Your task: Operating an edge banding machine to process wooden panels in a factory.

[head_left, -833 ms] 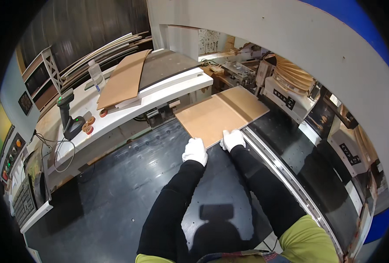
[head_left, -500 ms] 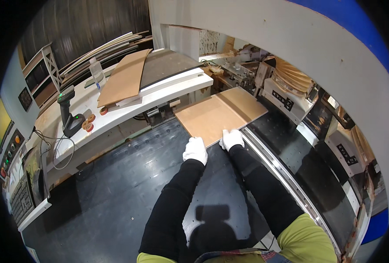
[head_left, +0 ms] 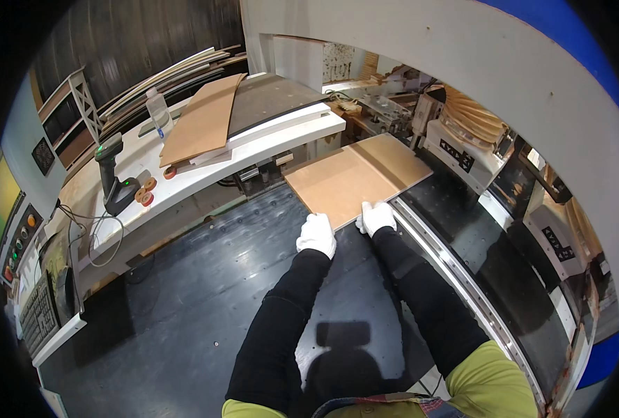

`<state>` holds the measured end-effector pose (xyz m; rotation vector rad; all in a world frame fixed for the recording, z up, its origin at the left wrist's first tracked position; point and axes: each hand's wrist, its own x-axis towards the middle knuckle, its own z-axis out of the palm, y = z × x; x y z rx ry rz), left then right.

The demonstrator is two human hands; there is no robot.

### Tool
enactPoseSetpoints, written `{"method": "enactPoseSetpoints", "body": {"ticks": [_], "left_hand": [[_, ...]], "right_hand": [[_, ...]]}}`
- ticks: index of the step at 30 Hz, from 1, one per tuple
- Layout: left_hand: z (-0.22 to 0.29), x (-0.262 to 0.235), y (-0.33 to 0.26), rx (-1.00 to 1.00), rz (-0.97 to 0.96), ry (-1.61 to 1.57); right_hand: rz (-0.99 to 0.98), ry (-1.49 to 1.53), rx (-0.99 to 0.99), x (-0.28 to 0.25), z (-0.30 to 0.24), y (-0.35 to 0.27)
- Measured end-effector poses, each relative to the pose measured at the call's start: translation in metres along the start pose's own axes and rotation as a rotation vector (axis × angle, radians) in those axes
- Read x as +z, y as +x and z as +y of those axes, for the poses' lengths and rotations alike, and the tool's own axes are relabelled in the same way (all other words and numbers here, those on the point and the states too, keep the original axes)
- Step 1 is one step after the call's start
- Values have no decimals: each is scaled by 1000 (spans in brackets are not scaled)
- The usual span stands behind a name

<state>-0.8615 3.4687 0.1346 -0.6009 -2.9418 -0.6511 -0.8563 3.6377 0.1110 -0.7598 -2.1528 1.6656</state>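
Observation:
A flat brown board (head_left: 357,177) lies on the dark machine table (head_left: 205,279), its far end reaching toward the machine housing. Both my hands wear white gloves and rest at the board's near edge. My left hand (head_left: 316,234) presses on the near left corner. My right hand (head_left: 376,216) grips the near edge close to the metal guide rail (head_left: 449,268) that runs along the board's right side. My black sleeves come up from the lower edge.
A white side bench (head_left: 205,167) at the left carries a long brown panel (head_left: 201,122), a plastic bottle (head_left: 157,111), a handheld scanner in its stand (head_left: 113,174) and tape rolls. Stacked boards lean at the back. A keyboard (head_left: 37,317) and control buttons sit far left.
Both hands and the board have stayed nearly in place; the view has shifted slightly.

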Motion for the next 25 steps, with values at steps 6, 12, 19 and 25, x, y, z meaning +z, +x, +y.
{"method": "enactPoseSetpoints", "body": {"ticks": [6,12,19,25], "left_hand": [[-1,2,0,3,-28,-3],[0,8,2,-38,3,-77],[-16,-2,-32,31,13,-137],[-63,-48,-192,441,-23,100]], "right_hand": [[-38,206,36,-2,5,1],[5,25,27,-4,-2,-27],[-366,-185,-229,3,-9,-169],[-648,-234,-229,-33,6,-291]]}}
